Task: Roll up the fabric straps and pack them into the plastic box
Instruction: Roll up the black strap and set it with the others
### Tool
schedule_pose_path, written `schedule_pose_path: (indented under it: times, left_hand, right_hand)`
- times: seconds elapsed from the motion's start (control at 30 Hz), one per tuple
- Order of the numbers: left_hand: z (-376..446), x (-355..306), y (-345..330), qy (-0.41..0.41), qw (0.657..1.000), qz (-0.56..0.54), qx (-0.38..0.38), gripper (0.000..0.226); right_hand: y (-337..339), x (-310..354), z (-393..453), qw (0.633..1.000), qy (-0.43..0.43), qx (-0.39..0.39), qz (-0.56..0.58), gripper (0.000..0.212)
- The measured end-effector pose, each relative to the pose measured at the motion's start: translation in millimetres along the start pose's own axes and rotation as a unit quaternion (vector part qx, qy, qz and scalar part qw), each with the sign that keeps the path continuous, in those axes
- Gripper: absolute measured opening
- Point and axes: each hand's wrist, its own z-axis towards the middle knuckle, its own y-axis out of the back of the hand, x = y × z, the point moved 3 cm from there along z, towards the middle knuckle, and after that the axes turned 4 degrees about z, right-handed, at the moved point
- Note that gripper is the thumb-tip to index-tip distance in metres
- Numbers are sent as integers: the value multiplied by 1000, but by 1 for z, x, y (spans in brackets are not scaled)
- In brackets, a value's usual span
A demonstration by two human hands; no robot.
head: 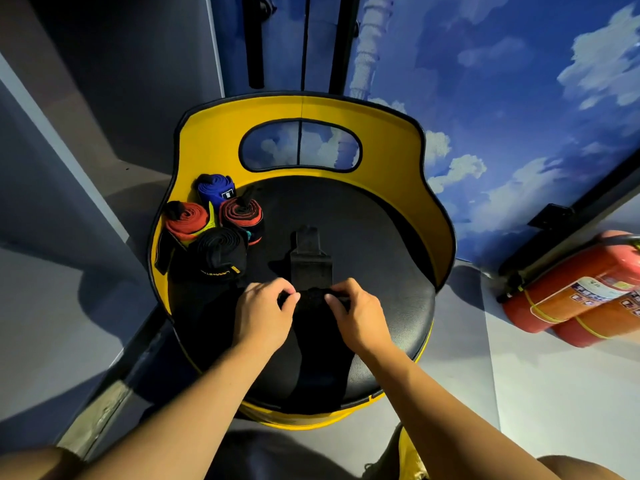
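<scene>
Where the yellow backrest curves round the left of the black seat, four rolled straps sit bunched together: a blue roll farthest back, a red roll at the left, a red-and-black roll beside it, and a black roll with yellow lettering nearest the person. Just right of these, the left hand has its grip pinched shut on one end of a partly rolled black strap at the seat's middle. That strap's flat tail runs away from the hands. The right hand pinches the roll's other end. At far right, red fire extinguishers lie on the floor.
</scene>
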Motion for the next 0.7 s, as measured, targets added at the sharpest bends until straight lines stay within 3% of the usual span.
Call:
schedule_pose_path:
  times: [0.1, 0.23, 0.33, 0.7]
  left_hand:
    - [-5, 2, -1, 36, 997, -65, 25, 6]
    - [-10, 7, -7, 83, 978, -171, 86, 37]
    - [-9, 10, -7, 110, 971, -194, 89, 41]
    - [-11, 11, 1, 127, 980, -108, 107, 36]
  right_hand:
    - [0, -1, -6, 1000, 12, 0, 2, 19]
    - [-3, -5, -12, 998, 7, 56, 8, 40]
    - [0, -3, -12, 999, 24, 33, 7, 41]
    - [3, -2, -12, 998, -32, 40, 42, 28]
